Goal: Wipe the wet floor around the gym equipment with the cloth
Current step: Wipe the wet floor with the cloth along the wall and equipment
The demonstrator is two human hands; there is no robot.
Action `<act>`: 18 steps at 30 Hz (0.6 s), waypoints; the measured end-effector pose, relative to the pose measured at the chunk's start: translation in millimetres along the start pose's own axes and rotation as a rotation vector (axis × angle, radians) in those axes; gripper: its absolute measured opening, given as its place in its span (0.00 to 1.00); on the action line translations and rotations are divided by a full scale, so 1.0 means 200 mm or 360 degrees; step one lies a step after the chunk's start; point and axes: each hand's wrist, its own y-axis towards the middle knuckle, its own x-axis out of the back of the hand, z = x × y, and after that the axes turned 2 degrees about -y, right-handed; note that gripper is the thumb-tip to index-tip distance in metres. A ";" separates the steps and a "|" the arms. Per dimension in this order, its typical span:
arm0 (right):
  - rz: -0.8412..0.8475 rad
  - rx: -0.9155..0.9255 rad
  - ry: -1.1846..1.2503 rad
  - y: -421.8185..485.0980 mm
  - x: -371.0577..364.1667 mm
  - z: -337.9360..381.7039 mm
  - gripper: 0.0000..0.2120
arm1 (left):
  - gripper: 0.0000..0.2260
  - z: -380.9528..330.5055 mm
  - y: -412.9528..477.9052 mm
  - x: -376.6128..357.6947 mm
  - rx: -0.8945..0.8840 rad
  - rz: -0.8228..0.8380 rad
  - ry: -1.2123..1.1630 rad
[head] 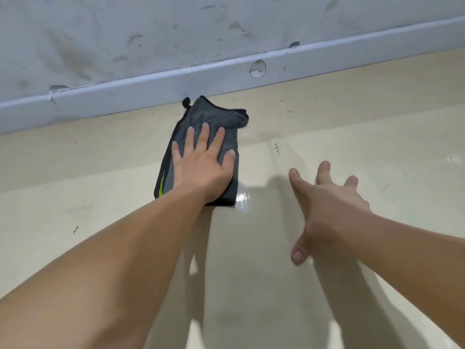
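Both hands spread: left hand (201, 165) flat on the cloth (201, 137) at frame centre should press evenly toward the wet floor (242, 197), right hand (329, 205) bracing.

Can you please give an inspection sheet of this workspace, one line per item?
Surface: beige floor, glossy wet patch beside the cloth.
Job's things: grey cloth lying flat, far end at the skirting board.
Clutter: small dark specks on floor.
Grips: left hand pressed flat on the cloth; right hand spread, holding nothing.
Cables: nothing seen.
Surroundings: scuffed, chipped wall; gym equipment not in view.
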 end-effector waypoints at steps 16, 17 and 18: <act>0.0065 0.0031 -0.0041 0.04 0.01 0.00 0.79 | 0.25 -0.43 -0.17 -0.08 -0.0691 0.0157 0.0060; 0.0059 0.0038 -0.0045 0.04 0.01 0.00 0.78 | 0.26 -0.36 -0.27 -0.09 -0.0703 0.0137 0.0064; 0.0055 0.0044 -0.0046 0.04 0.00 0.00 0.78 | 0.26 -0.28 -0.37 -0.09 -0.0735 0.0140 0.0092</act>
